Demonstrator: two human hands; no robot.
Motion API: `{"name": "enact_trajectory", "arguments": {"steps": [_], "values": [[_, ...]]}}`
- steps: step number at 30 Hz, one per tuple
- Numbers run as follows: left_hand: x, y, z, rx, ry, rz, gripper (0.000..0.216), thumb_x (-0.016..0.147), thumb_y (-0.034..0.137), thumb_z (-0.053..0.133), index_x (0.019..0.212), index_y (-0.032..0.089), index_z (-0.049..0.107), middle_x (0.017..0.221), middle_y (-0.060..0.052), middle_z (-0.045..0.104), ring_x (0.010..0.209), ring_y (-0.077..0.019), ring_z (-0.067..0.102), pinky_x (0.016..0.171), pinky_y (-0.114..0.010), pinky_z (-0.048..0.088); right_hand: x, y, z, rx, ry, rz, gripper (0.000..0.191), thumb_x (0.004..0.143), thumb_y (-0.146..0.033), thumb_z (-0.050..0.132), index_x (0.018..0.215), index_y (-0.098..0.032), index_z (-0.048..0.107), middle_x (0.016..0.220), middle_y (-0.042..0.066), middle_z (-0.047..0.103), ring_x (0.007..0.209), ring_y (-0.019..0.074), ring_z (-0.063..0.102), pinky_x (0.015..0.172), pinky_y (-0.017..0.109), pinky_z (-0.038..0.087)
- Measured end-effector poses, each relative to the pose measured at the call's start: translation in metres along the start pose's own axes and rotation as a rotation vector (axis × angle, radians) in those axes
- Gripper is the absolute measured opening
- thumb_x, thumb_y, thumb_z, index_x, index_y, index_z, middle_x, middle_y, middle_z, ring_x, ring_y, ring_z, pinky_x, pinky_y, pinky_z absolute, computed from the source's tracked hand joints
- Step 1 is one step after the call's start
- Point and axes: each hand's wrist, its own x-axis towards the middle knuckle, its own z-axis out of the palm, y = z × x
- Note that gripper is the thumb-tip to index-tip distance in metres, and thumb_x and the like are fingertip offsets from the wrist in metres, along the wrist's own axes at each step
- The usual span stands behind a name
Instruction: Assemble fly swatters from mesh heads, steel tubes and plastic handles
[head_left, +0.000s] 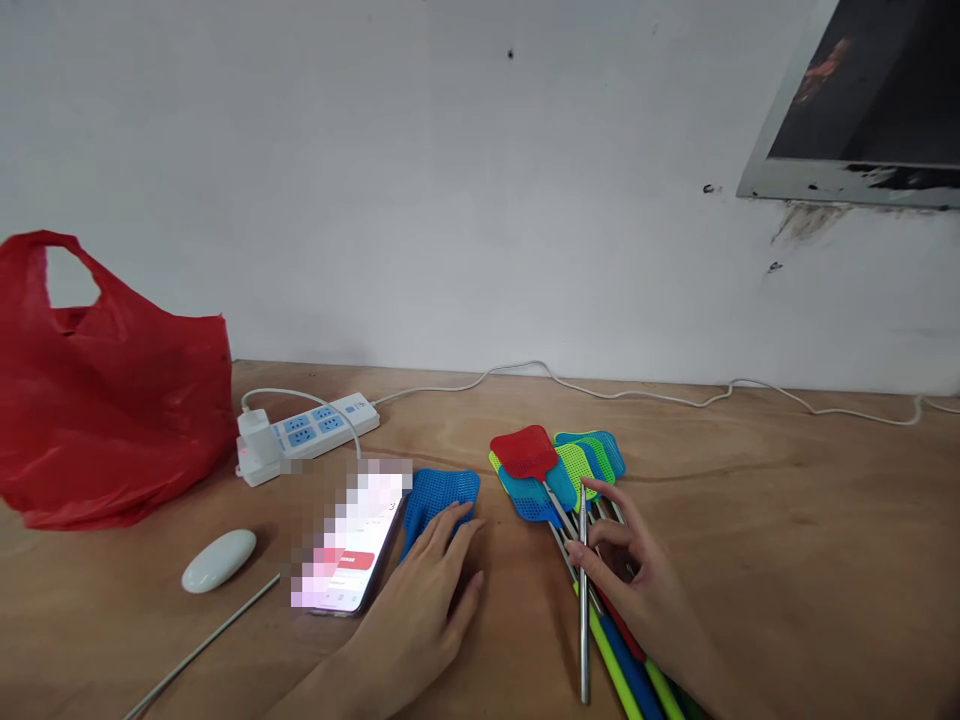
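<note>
My left hand (431, 590) lies flat on the wooden table (787, 520), fingers stretched out, its fingertips on a loose blue fly-swatter head (439, 495). My right hand (637, 575) rests on a fanned pile of fly swatters (559, 470) with red, blue, green and yellow heads. Its thumb and forefinger pinch a bare metal rod (583, 620) that runs toward me. Coloured handles (630, 670) of the swatters show under this hand.
A phone (349, 545) with a lit screen lies left of my left hand. Further left are a white oval device (219, 560), a thin metal rod (202, 648), a white power strip (307, 432) with a cable, and a red plastic bag (105, 400). A white wall stands behind.
</note>
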Motion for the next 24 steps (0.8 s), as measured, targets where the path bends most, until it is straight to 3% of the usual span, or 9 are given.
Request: {"name": "enact_trajectory", "arguments": {"steps": [4, 7, 13, 18, 24], "values": [[-0.001, -0.002, 0.002, 0.013, -0.002, 0.012, 0.039, 0.098, 0.018, 0.043, 0.137, 0.018, 0.048, 0.149, -0.017, 0.047, 0.136, -0.0336, 0.048, 0.106, -0.057, 0.048, -0.001, 0.003, -0.003, -0.118, -0.112, -0.096, 0.034, 0.092, -0.035, 0.061, 0.126, -0.031, 0.058, 0.084, 0.0, 0.069, 0.076, 0.0217, 0.062, 0.076, 0.035, 0.046], [-0.002, -0.001, 0.002, 0.015, 0.003, 0.012, 0.04, 0.099, 0.019, 0.042, 0.139, 0.019, 0.046, 0.148, -0.016, 0.049, 0.135, -0.0329, 0.049, 0.105, -0.055, 0.048, 0.001, 0.0, -0.007, -0.166, -0.086, -0.156, 0.022, 0.095, -0.032, 0.055, 0.114, -0.031, 0.066, 0.099, 0.004, 0.071, 0.1, 0.0264, 0.063, 0.093, 0.041, 0.043], [0.001, 0.003, -0.002, -0.006, -0.021, 0.028, 0.034, 0.097, 0.019, 0.046, 0.131, 0.02, 0.052, 0.14, -0.013, 0.055, 0.128, -0.0309, 0.054, 0.102, -0.05, 0.052, 0.008, 0.0, -0.011, -0.291, -0.062, -0.243, 0.011, 0.09, -0.026, 0.059, 0.091, -0.028, 0.07, 0.088, 0.005, 0.071, 0.089, 0.0281, 0.064, 0.081, 0.042, 0.047], [0.002, 0.002, -0.001, 0.022, -0.051, 0.023, 0.033, 0.095, 0.017, 0.047, 0.127, 0.019, 0.055, 0.14, -0.016, 0.054, 0.126, -0.0343, 0.055, 0.099, -0.053, 0.052, 0.008, 0.012, -0.01, -0.452, -0.063, -0.308, 0.015, 0.083, -0.019, 0.062, 0.095, -0.026, 0.068, 0.08, 0.004, 0.066, 0.079, 0.026, 0.062, 0.071, 0.038, 0.046], [0.002, 0.002, 0.0, -0.004, -0.059, 0.016, 0.029, 0.096, 0.017, 0.046, 0.123, 0.019, 0.055, 0.138, -0.015, 0.053, 0.124, -0.0335, 0.054, 0.098, -0.052, 0.05, 0.008, 0.019, -0.011, -0.606, -0.127, -0.263, 0.021, 0.084, -0.02, 0.053, 0.102, -0.023, 0.063, 0.074, 0.001, 0.057, 0.069, 0.0214, 0.06, 0.062, 0.032, 0.044]]}}
